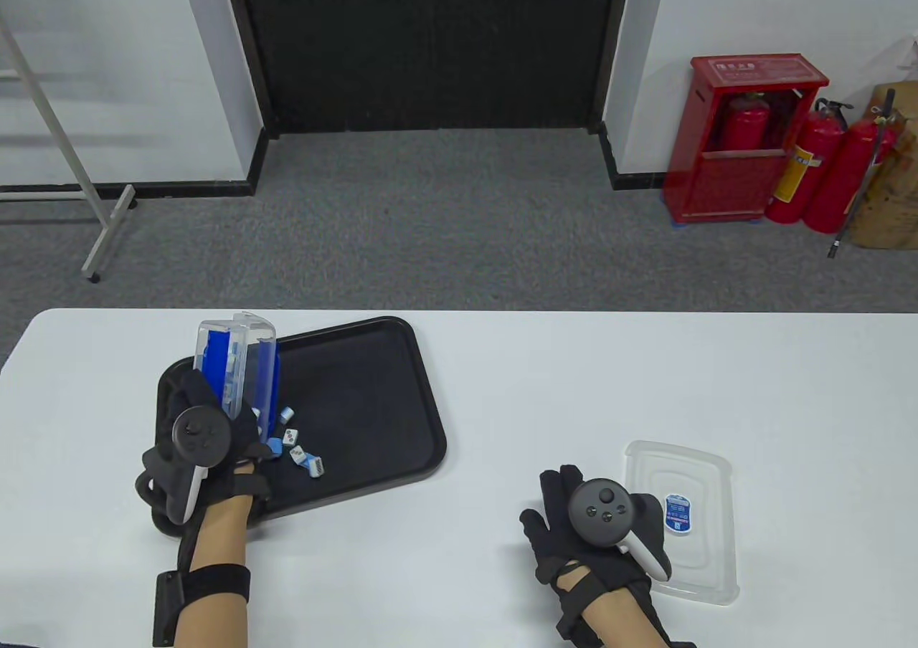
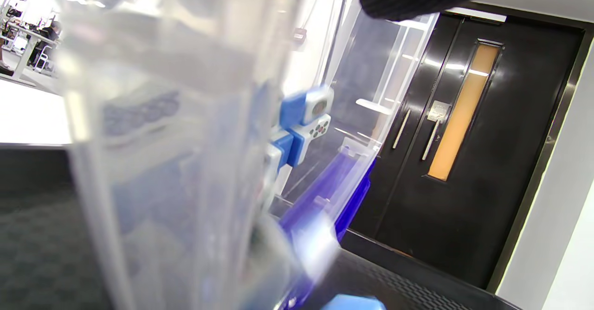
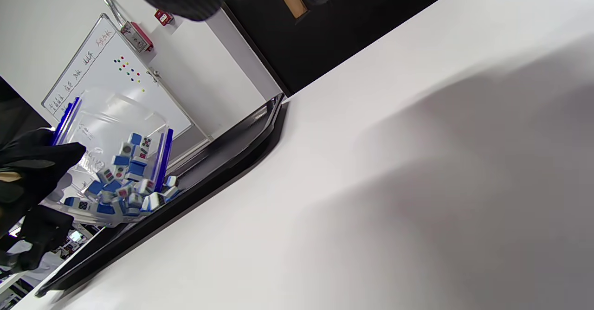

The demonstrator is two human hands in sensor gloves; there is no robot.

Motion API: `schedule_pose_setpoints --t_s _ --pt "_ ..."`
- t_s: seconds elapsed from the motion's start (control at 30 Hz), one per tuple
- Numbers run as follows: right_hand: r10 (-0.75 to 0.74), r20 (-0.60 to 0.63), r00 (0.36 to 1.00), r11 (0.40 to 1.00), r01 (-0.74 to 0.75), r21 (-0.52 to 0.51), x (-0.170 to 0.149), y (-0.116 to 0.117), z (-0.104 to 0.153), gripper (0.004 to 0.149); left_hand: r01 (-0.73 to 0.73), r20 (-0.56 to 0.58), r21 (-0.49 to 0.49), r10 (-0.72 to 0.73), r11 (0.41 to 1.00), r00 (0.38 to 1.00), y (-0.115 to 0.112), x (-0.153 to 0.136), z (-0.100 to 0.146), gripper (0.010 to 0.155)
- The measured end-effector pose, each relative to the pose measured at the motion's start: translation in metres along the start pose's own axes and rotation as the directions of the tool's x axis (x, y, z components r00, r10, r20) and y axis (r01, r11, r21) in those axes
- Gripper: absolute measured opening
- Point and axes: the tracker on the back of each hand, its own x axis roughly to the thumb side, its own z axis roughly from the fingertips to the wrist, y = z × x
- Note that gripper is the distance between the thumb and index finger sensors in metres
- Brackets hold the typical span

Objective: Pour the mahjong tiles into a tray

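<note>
My left hand point(image 1: 204, 444) grips a clear plastic box with blue clips point(image 1: 239, 368), tipped with its mouth down over the left part of the black tray point(image 1: 387, 390). Blue-and-white mahjong tiles point(image 1: 300, 451) spill from the box onto the tray. In the right wrist view the box point(image 3: 111, 138) is held by the left hand point(image 3: 32, 161), and several tiles point(image 3: 125, 189) tumble at its mouth. In the left wrist view the box wall point(image 2: 176, 138) fills the frame, with tiles point(image 2: 306, 124) inside. My right hand point(image 1: 595, 526) rests flat on the table, holding nothing.
The clear box lid point(image 1: 688, 515) with a blue sticker lies on the white table point(image 1: 645, 383) right of my right hand, partly under it. Beyond the table's far edge are grey carpet, a black door and red fire extinguishers point(image 1: 817, 168).
</note>
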Motion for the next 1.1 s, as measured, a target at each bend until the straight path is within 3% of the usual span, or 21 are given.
schedule_pose_setpoints --t_s 0.33,0.47,0.73,0.87,0.93,1.0,1.03,1.1 --pt "-0.005 -0.005 1.0 1.0 0.005 -0.001 -0.001 -0.001 0.0 0.073 0.141 0.111 0.065 -0.148 0.988 0.983 0.005 0.007 0.006 0.078" --pt "-0.011 -0.008 1.0 1.0 0.011 -0.006 -0.002 -0.002 0.001 0.073 0.235 0.163 0.134 -0.256 0.963 0.953 0.008 0.01 0.012 0.08" --pt "-0.006 -0.009 1.0 1.0 0.006 -0.001 -0.002 -0.002 0.001 0.073 0.25 0.207 0.217 -0.295 0.944 0.933 0.026 0.005 0.023 0.079" --pt "-0.013 -0.009 1.0 1.0 0.013 -0.003 -0.002 -0.003 0.002 0.073 0.192 0.198 0.255 -0.245 0.948 0.949 0.04 -0.001 0.027 0.08" --pt "-0.017 -0.009 1.0 1.0 0.017 -0.007 -0.002 -0.004 0.002 0.073 0.033 0.143 0.256 -0.071 0.966 0.987 0.048 -0.009 0.029 0.08" --pt "-0.019 -0.007 1.0 1.0 0.019 -0.009 -0.002 -0.004 0.002 0.073 -0.313 0.105 0.188 0.298 0.931 0.949 0.049 -0.016 0.033 0.08" --pt "-0.02 -0.008 1.0 1.0 0.02 -0.01 -0.002 -0.004 0.002 0.073 -0.507 0.043 0.157 0.507 0.848 0.861 0.047 -0.019 0.036 0.079" --pt "-0.022 -0.008 1.0 1.0 0.022 -0.01 -0.002 -0.005 0.002 0.073 -0.801 -0.107 0.017 0.798 0.598 0.594 0.036 -0.018 0.045 0.079"
